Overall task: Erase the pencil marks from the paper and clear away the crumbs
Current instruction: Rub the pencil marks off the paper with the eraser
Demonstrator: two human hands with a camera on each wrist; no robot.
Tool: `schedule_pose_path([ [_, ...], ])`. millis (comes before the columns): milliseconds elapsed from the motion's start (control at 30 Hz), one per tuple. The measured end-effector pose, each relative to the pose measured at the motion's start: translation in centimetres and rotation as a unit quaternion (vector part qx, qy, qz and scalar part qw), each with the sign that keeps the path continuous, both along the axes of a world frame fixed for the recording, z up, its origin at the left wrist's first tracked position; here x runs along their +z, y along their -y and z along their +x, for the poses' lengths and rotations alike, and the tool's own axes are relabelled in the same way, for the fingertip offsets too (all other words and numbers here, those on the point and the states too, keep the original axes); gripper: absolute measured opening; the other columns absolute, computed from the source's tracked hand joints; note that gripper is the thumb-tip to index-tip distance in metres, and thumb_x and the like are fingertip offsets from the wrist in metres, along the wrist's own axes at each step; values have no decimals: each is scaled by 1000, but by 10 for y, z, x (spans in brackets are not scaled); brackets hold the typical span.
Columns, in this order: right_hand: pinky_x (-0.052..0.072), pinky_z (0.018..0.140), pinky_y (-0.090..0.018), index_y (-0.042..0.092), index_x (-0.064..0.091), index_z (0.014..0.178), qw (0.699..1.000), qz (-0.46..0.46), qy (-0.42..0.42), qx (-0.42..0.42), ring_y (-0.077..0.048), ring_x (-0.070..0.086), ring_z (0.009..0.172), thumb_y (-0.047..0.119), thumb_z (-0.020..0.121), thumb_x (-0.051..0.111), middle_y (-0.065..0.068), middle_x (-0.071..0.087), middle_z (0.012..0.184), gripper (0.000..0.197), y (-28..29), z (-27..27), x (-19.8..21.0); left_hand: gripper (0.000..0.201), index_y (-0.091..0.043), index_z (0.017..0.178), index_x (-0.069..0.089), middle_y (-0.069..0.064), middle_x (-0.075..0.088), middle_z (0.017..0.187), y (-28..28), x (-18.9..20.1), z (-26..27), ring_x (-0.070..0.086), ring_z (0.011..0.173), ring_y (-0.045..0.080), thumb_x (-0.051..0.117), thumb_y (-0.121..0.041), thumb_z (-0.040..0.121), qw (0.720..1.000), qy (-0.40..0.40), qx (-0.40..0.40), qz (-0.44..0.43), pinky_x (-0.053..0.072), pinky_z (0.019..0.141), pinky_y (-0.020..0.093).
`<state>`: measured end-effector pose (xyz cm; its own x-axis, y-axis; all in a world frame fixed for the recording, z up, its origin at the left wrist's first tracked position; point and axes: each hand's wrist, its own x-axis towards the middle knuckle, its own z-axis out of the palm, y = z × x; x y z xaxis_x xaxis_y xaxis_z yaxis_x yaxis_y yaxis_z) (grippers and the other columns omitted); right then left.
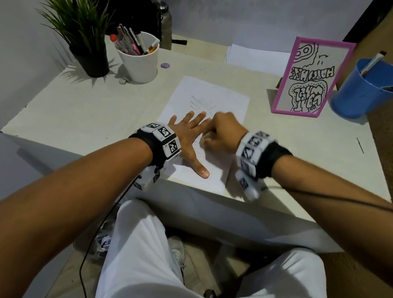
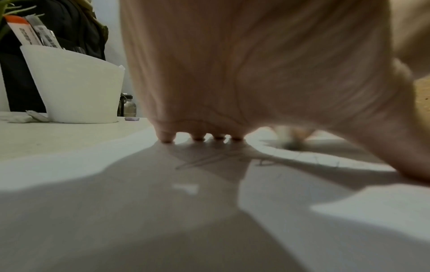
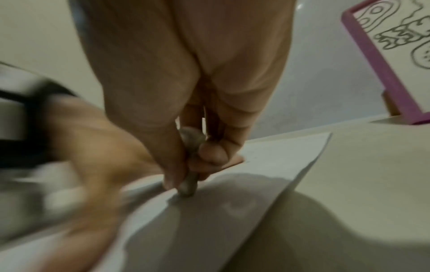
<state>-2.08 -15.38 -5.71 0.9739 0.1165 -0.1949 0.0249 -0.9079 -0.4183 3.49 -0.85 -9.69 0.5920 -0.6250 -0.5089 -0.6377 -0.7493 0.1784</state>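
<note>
Currently left hand [image 1: 187, 135] lying flat, pressing one paper [image 1: 231, 98] | right hand [image 1: 224, 133] pinching one grey eraser [image 3: 188, 181], rubbing paper | two pen cups standing behind.

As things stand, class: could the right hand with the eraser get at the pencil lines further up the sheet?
Probably yes. The right hand pinches the eraser on the paper, and the pencil lines lie bare just beyond it; the left hand, flat beside it, covers none of them.

The right hand [image 1: 224, 132] is motion-blurred beside the left hand [image 1: 189, 138], hiding most of the grey eraser [image 3: 189, 185]. Under both hands, part of the paper [image 1: 221, 97] stays covered.
</note>
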Motion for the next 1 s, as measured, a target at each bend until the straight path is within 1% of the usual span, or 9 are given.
schedule_pose_path([
  [133, 37, 54, -3, 18, 81, 84, 995, -7, -51, 82, 6, 54, 52, 26, 76, 79, 18, 64, 62, 12, -1, -26, 6, 162, -33, 147, -29, -8, -35, 155, -1, -1, -1, -29, 144, 23, 61, -96, 28, 1000, 7, -6, 9, -13, 114, 58],
  [233, 45, 58, -13, 12, 81, 89, 1000, -1, 14, -19, -4, 59, 59, 25, 74, 82, 4, 69, 65, 20, 8, 16, 7, 159, -38, 144, -32, -8, -35, 155, -2, 0, 0, -29, 144, 24, 61, -97, 29, 1000, 0, -3, 1, -12, 114, 60],
  [333, 57, 73, -26, 9, 81, 89, 999, 9, 24, -23, -13, 69, 74, 16, 75, 78, -6, 76, 80, 16, 6, 15, 1, 159, -37, 144, -33, -8, -37, 154, 0, 3, 0, -30, 144, 25, 61, -97, 30, 1000, 1, -1, 11, -11, 114, 61],
  [500, 45, 62, -12, 17, 81, 87, 991, -17, -74, 107, 2, 59, 61, 25, 77, 76, 9, 72, 73, 13, 0, -33, 9, 165, -31, 147, -30, -6, -36, 155, 0, 2, -1, -29, 144, 25, 55, -99, 24, 1000, 7, -1, 16, -12, 114, 60],
  [567, 46, 62, -15, 17, 81, 88, 997, -17, -39, 68, 2, 59, 60, 27, 74, 81, 9, 68, 66, 17, 4, -10, 11, 162, -34, 145, -32, -7, -36, 155, 0, 1, 0, -30, 144, 25, 57, -99, 27, 1000, 5, -3, 7, -12, 114, 60],
  [633, 56, 72, -26, 13, 81, 90, 1000, 0, 3, -12, -10, 68, 73, 25, 71, 83, -1, 73, 74, 23, 7, 15, 9, 159, -38, 142, -35, -8, -36, 154, -1, 2, -1, -30, 144, 26, 58, -98, 28, 1000, 3, -1, 5, -11, 114, 61],
  [700, 60, 78, -32, 9, 81, 88, 1000, 7, 18, -21, -16, 72, 78, 18, 72, 80, -7, 76, 79, 19, 4, 15, 3, 158, -39, 142, -36, -8, -36, 154, -2, 4, -2, -30, 144, 26, 58, -98, 29, 1000, 9, 0, 8, -11, 114, 61],
  [833, 52, 70, -14, 13, 81, 86, 996, -7, -42, 78, -2, 64, 69, 16, 77, 73, 3, 78, 82, 13, 1, -30, 2, 161, -31, 146, -31, -7, -38, 154, 0, 2, -2, -31, 143, 25, 56, -99, 29, 1000, 18, -3, 22, -12, 115, 59],
  [1000, 53, 68, -22, 13, 82, 84, 1000, 7, 5, 5, -12, 71, 76, 14, 76, 71, 0, 78, 81, 14, 19, -16, 7, 151, -39, 147, -26, -5, -30, 158, -6, 13, 0, -24, 146, 24, 59, -96, 36, 1000, -2, -6, -5, -5, 116, 62],
])
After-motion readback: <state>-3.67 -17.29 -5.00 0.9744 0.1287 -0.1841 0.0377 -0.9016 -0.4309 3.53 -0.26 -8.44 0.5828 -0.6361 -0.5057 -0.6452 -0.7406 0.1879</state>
